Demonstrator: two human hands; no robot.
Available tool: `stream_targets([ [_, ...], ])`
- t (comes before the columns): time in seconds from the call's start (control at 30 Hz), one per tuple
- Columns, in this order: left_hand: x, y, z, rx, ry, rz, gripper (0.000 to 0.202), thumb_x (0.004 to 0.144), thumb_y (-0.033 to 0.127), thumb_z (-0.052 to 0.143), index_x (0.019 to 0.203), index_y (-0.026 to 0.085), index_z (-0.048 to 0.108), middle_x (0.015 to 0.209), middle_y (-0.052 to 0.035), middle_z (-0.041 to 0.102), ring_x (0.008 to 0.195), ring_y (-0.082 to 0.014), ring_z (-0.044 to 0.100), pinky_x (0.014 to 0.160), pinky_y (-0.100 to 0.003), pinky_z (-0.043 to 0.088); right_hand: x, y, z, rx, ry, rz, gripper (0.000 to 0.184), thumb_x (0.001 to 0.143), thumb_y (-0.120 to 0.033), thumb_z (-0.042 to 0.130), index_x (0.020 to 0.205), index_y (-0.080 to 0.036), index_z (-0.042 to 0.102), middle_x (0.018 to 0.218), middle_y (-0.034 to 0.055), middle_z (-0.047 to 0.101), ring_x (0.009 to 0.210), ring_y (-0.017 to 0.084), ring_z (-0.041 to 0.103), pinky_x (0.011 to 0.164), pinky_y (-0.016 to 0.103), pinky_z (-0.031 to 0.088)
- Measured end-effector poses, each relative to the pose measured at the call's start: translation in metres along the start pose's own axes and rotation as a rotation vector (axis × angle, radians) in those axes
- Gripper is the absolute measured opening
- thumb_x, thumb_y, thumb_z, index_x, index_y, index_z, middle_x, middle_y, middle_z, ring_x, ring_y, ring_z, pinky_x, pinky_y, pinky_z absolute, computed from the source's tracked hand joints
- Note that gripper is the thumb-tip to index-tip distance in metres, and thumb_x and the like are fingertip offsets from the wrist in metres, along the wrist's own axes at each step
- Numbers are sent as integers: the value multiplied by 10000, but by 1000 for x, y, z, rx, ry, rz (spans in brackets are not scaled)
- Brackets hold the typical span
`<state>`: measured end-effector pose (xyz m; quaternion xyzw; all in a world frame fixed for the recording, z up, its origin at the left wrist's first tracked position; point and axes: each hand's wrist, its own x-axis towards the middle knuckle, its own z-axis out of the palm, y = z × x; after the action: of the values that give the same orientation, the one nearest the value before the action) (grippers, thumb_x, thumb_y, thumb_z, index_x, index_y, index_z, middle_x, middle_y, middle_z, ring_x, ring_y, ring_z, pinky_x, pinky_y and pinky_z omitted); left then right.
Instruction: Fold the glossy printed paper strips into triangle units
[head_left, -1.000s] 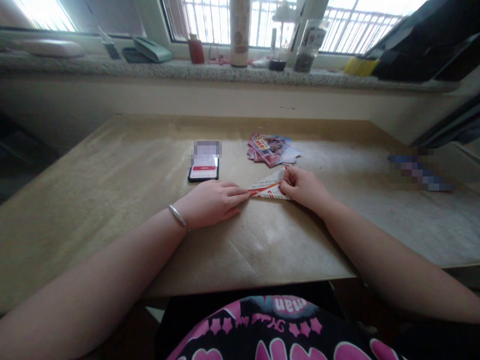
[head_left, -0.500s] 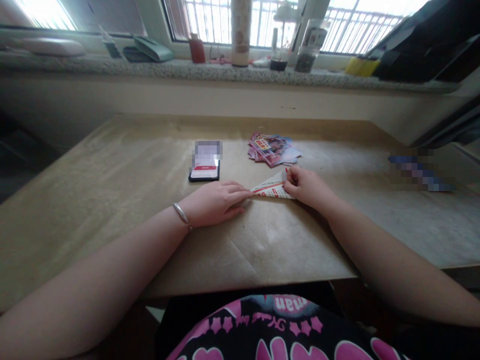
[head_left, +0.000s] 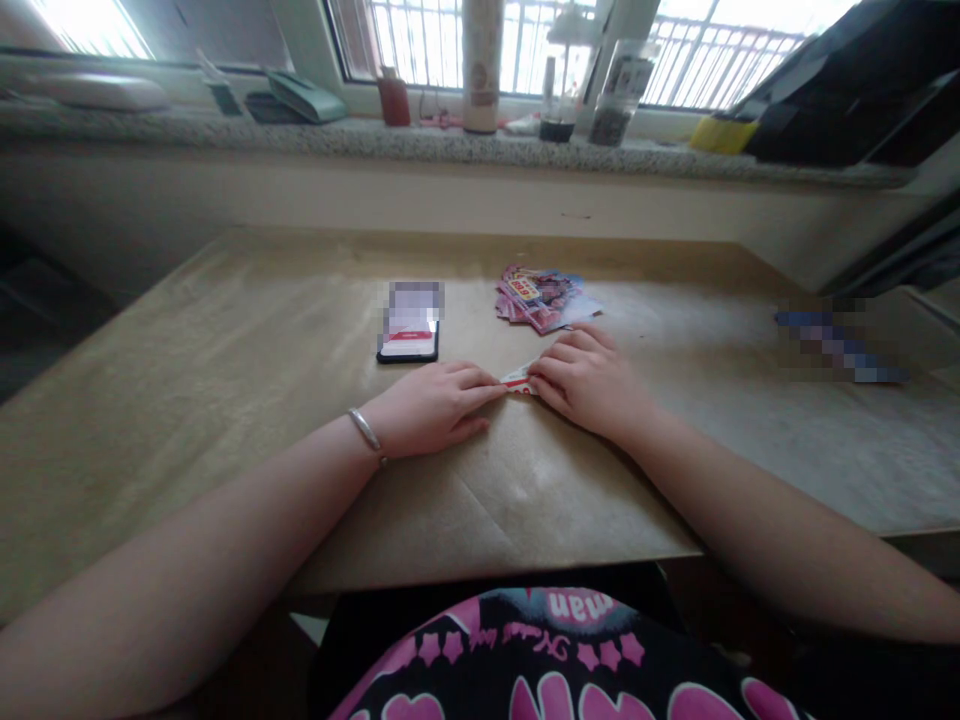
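A folded printed paper (head_left: 517, 380), white with red marks, lies on the brown paper-covered table (head_left: 225, 360). My left hand (head_left: 431, 405), with a silver bracelet at the wrist, lies flat with fingertips pressing the paper's left corner. My right hand (head_left: 589, 380) lies flat over most of the paper, fingers stretched out and pressing down. Only a small strip of the paper shows between the two hands.
A phone (head_left: 409, 335) lies just beyond my left hand. A stack of colourful leaflets (head_left: 544, 295) sits beyond my right hand. A blurred blue object (head_left: 840, 340) lies at the right. Bottles, jars and boxes line the windowsill (head_left: 450, 140).
My right hand let go of the paper's raised flap, moved left and flattened over the paper, which now lies pressed down. My left hand stayed in place.
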<state>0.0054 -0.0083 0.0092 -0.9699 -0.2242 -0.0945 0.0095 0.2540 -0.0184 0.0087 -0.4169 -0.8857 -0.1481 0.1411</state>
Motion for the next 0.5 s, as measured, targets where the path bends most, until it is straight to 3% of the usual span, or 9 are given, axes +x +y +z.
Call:
stream_targets([
  [0.17,0,0,0,-41,-2,-13,435,929,307,542,1337,155,531,1236,-124,612,1119,-234,570,973,-372,485,2,-12,1,-117,9,-1,331,968,-346,421,855,-220,706,825,37,707,939,233,541,1071,454,218],
  [0.33,1,0,1,-41,6,-9,427,926,309,549,1329,166,545,1222,-126,615,1112,-231,570,970,-372,484,10,-17,7,-74,-79,69,322,966,-317,397,869,-187,675,866,73,688,857,220,557,945,393,312],
  [0.5,2,0,1,-14,-2,-3,426,931,316,537,1323,148,549,1202,-135,614,1105,-243,566,971,-387,483,17,-19,10,77,-168,199,266,943,-313,416,891,-182,643,932,98,678,909,242,584,825,369,337],
])
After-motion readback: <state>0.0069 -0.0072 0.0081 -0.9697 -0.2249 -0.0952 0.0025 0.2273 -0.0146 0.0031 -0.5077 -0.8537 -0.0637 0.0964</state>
